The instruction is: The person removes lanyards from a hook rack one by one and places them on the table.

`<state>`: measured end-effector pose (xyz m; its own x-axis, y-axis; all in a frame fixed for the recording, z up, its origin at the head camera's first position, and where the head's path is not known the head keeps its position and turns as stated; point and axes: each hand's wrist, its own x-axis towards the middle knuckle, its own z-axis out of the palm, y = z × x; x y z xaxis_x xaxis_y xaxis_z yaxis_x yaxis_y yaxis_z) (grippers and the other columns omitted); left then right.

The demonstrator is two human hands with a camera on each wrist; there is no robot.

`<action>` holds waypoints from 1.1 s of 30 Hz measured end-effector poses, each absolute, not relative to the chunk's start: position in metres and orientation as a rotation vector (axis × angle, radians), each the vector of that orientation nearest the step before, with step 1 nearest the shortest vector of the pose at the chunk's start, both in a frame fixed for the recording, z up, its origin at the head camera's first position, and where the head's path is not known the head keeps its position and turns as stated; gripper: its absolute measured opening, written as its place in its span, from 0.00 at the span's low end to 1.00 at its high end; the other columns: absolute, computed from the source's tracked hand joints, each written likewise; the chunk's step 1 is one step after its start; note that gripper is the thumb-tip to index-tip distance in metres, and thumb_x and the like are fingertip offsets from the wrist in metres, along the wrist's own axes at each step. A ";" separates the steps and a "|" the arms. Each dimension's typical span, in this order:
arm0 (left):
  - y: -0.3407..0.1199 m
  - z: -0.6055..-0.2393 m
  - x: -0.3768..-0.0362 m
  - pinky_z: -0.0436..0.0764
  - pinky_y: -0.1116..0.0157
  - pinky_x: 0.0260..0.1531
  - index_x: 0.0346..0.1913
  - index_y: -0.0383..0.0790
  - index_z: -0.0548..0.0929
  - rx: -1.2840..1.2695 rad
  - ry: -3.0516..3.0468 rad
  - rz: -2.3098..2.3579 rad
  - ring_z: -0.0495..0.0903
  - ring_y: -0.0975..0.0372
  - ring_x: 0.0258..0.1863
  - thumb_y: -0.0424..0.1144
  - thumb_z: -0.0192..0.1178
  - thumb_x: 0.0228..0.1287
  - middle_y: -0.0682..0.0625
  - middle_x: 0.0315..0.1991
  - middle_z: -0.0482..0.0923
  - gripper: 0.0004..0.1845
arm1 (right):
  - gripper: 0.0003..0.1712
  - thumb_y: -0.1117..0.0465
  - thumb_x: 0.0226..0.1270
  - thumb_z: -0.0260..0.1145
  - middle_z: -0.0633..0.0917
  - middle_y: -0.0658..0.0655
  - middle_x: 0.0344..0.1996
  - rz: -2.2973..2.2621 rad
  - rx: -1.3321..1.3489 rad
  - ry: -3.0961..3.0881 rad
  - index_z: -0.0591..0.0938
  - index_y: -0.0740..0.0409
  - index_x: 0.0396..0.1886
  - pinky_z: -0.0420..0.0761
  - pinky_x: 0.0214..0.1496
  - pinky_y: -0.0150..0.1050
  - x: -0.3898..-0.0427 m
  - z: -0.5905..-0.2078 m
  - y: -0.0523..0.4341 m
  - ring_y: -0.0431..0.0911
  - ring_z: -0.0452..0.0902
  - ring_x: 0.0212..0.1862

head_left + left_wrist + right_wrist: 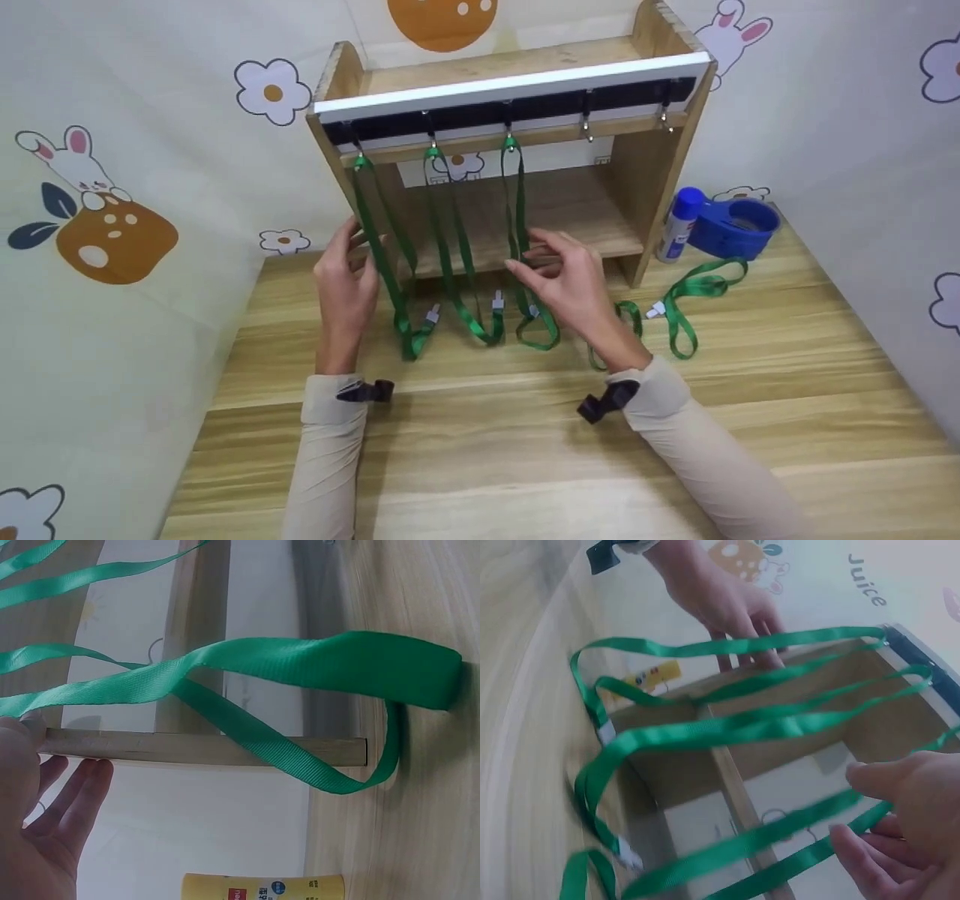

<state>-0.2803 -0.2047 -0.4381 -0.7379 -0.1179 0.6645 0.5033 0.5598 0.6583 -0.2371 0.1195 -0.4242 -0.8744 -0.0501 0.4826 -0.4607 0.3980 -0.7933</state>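
Note:
A wooden rack [637,210] stands with a row of metal hooks along its top front. Green lanyards hang from its three left hooks: a left lanyard [375,240], a middle lanyard [442,244] and a third lanyard [520,210]. White clips show near their lower ends. At the rack's left side panel [187,746], my left hand [346,277] holds the edge, thumb and fingers on either side, beside the left lanyard. My right hand [566,277] is by the third lanyard, thumb and forefinger apart around the strap, which looks blurred in the right wrist view.
One more lanyard [686,296] lies on the table [480,465] at right, another [631,319] partly under my right wrist. A blue-capped glue stick [679,225] and blue tape dispenser [739,225] stand right of the rack. A yellow tube [262,886] lies beyond its left side.

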 end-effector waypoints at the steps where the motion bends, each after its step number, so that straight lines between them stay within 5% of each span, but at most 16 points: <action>1: -0.204 -0.438 -0.280 0.93 0.62 0.52 0.71 0.42 0.82 -0.310 -2.114 -1.180 0.91 0.59 0.57 0.39 0.69 0.76 0.46 0.64 0.87 0.24 | 0.30 0.55 0.68 0.81 0.92 0.64 0.48 1.478 0.423 -2.271 0.86 0.68 0.63 0.95 0.46 0.42 -0.237 -0.424 0.116 0.54 0.93 0.47; 15: -0.195 -0.438 -0.287 0.93 0.62 0.51 0.70 0.41 0.83 -0.365 -2.085 -1.194 0.91 0.60 0.57 0.45 0.67 0.78 0.47 0.63 0.88 0.23 | 0.10 0.61 0.75 0.74 0.94 0.61 0.40 1.247 0.381 -2.130 0.92 0.64 0.46 0.95 0.42 0.38 -0.241 -0.427 0.108 0.47 0.94 0.39; 22: -0.195 -0.438 -0.286 0.93 0.62 0.51 0.70 0.41 0.83 -0.354 -2.091 -1.204 0.91 0.59 0.57 0.45 0.67 0.78 0.46 0.63 0.88 0.23 | 0.06 0.61 0.73 0.76 0.96 0.55 0.37 1.372 0.381 -1.999 0.95 0.59 0.43 0.90 0.37 0.27 -0.244 -0.419 0.125 0.44 0.92 0.33; 33: -0.203 -0.438 -0.281 0.93 0.65 0.52 0.71 0.41 0.82 -0.309 -2.120 -1.197 0.91 0.60 0.57 0.45 0.68 0.78 0.45 0.64 0.87 0.24 | 0.08 0.64 0.68 0.80 0.95 0.53 0.35 1.510 0.609 -1.922 0.95 0.54 0.45 0.88 0.35 0.28 -0.232 -0.387 0.143 0.40 0.84 0.29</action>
<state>-0.2806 -0.2027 -0.4384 -0.7450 -0.1163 0.6569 0.5025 0.5499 0.6672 -0.2316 0.1433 -0.3871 -0.7064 0.0153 0.7076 -0.6838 0.2431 -0.6880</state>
